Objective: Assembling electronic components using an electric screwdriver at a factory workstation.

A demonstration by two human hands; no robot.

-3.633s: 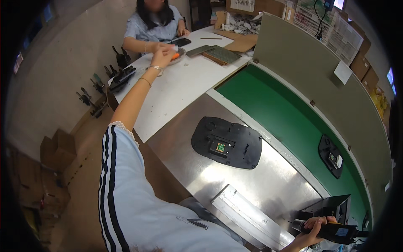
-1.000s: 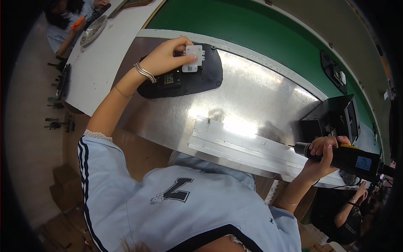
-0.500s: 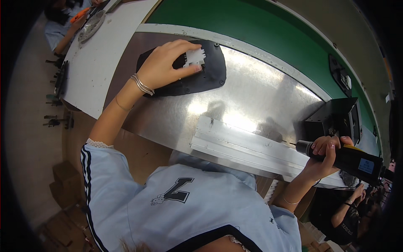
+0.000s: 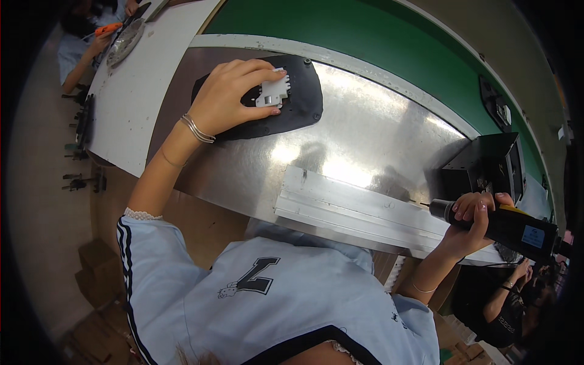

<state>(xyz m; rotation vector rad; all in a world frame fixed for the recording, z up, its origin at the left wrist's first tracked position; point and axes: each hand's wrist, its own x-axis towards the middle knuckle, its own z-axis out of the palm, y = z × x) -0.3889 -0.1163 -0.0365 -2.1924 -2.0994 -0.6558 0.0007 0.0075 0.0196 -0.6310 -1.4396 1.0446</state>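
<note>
My left hand grips a small white plastic part with comb-like teeth, thumb on its near side and fingers on its far side. The part sits on a flat black panel with rounded corners and screw holes, which lies on the metal worktop. Over at the right, my right hand is wrapped around a black electric screwdriver. Its thin bit points left, away from the panel's surface and well apart from it.
A pale metal rail runs along the worktop's near edge. By the right hand stands a black box. A green conveyor belt passes behind, carrying another black panel. Other people work at far left and lower right.
The view has shifted slightly. My left hand's fingers have moved on the white part, showing more of its near end. The right hand keeps the screwdriver in about the same place.
</note>
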